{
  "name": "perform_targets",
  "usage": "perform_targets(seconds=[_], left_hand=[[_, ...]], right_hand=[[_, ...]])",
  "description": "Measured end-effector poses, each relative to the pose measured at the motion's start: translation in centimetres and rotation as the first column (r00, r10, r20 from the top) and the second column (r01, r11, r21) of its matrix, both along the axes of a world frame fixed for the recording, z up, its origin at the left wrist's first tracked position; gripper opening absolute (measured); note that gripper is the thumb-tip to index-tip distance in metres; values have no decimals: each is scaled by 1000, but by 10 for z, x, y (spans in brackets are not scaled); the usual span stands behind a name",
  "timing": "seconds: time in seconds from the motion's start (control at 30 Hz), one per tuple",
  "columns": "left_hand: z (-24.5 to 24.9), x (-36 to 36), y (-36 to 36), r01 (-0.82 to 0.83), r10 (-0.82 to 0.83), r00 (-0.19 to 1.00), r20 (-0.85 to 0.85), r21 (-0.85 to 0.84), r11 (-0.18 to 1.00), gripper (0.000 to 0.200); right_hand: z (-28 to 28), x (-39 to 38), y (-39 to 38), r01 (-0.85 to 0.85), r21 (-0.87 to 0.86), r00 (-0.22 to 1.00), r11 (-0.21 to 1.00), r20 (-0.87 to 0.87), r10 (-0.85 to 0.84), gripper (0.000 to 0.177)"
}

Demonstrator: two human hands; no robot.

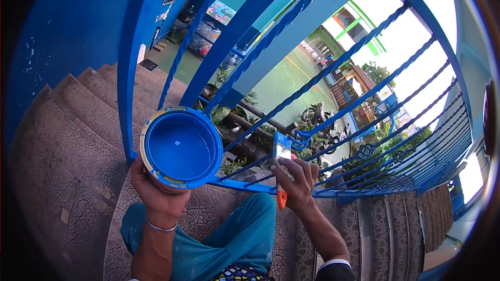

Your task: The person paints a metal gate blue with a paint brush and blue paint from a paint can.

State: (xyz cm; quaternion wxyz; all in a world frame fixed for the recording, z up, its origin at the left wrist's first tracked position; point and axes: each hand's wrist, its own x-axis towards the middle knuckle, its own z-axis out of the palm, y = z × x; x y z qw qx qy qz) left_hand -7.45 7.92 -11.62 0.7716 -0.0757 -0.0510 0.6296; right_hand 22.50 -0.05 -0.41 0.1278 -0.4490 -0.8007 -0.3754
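On the stone stairs, beside a blue railing: one paint can, rim smeared, blue paint inside. It is cupped from below in the left hand, fingers closed round its base. At 3 o'clock of it, one brush (orange handle) is gripped tight in the right hand, bristles up against the railing.

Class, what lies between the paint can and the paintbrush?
In the head view, twisted blue railing bars cross the gap between the paint can and the paintbrush, with green plants showing behind them.
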Motion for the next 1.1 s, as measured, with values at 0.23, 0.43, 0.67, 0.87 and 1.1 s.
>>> perform_targets(seconds=[0.23, 0.43, 0.67, 0.87, 1.1], left_hand=[[0, -1, 0, 2, -2, 1000, 18, 27, 1000, 51], [0, 1, 1, -27, 27, 1000, -7, 13, 1000, 53], [-2, 4, 0, -32, 32, 999, 12, 2, 999, 53], [-5, 4, 1, -49, 50, 998, 30, -32, 998, 53], [-2, 2, -2, -21, 19, 998, 52, 35, 999, 56]], right_hand=[[-9, 6, -7, -9, 182, 991, 983, -129, 33, 36], [-21, -10, -26, -20, 166, 990, 986, -135, 42, 37], [-1, -21, 11, 101, 37, 994, 994, -54, -99, 36], [-11, -43, 4, 59, -63, 987, 996, 154, -49, 31], [-1, -55, 25, 187, -164, 897, 969, 431, -101, 19]])
